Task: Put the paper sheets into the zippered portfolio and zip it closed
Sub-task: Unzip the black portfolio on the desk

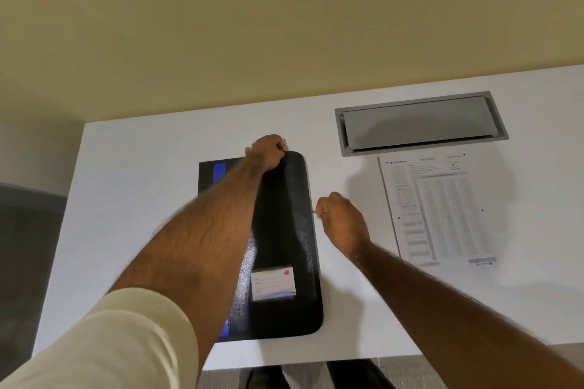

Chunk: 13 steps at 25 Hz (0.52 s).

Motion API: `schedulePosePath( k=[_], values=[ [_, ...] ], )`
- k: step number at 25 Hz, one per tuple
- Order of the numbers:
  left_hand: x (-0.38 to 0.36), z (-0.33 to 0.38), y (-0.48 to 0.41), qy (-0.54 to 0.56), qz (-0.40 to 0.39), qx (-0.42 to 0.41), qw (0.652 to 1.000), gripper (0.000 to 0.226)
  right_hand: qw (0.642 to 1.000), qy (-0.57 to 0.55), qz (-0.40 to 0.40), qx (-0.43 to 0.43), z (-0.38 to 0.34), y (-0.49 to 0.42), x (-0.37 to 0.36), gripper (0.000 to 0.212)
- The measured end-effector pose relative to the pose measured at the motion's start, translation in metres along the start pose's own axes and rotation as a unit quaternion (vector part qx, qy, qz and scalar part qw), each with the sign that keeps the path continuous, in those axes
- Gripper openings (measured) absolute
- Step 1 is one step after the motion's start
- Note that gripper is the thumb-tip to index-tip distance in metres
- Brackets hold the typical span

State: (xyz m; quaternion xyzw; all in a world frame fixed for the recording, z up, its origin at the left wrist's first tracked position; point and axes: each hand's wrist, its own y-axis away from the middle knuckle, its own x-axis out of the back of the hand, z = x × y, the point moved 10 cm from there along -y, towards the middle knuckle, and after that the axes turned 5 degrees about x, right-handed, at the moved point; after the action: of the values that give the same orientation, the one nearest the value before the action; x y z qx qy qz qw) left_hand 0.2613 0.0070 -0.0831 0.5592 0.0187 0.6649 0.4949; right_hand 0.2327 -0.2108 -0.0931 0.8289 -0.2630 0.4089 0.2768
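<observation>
1. The black, round-cornered zippered portfolio [286, 230] lies flat on the white desk [142, 199], long side running away from you. It has a clear name-card pocket [273, 283] near its close end and a blue strip [219, 172] along its left side.
2. Your left hand [267, 151] is curled over the far top edge of the portfolio, fingers folded tight on the rim, pinning it down.
3. Your right hand [343, 218] sits just beside the portfolio's right edge, about midway along. The fingers are bunched, with thumb and forefinger pinching a thin metal zipper pull [313, 211] that pokes out toward the case.
4. The printed white paper sheets [439, 208] lie stacked on the desk to the right, well apart from the portfolio and just below the grey recessed cable hatch [420, 123]. Nothing is loaded yet.
5. Step in hand, as I read it: you are opening the zipper, since the sheets are still outside.
6. Next move calls for running the pull along the right edge and round the near corner while the left hand holds firm. Then lift the cover and gather the sheets squarely.
7. Watch the corner: the slider may snag there.
</observation>
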Motion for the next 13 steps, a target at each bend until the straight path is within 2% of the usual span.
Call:
schedulePosePath(
  k=[4,6,9,11,13],
  values=[
    [0.001,0.006,0.005,-0.030,0.014,0.004,0.999,0.018,1.000,0.002,-0.009,0.004,-0.001,0.031,-0.011,0.022],
    [0.000,0.007,0.007,-0.045,0.018,-0.002,0.999,0.017,1.000,-0.001,0.003,-0.004,0.000,0.045,-0.016,0.020],
    [0.006,0.003,0.015,-0.078,0.076,-0.019,0.994,0.013,1.000,-0.004,0.014,-0.018,-0.002,0.069,-0.028,0.016],
    [0.006,0.000,0.034,-0.118,0.129,-0.053,0.983,0.032,0.998,-0.021,0.039,-0.032,0.000,0.073,-0.028,0.017],
    [-0.011,-0.012,0.077,-0.121,0.150,-0.095,0.977,0.055,0.997,-0.018,0.060,-0.048,0.001,0.069,-0.023,0.016]
  ],
)
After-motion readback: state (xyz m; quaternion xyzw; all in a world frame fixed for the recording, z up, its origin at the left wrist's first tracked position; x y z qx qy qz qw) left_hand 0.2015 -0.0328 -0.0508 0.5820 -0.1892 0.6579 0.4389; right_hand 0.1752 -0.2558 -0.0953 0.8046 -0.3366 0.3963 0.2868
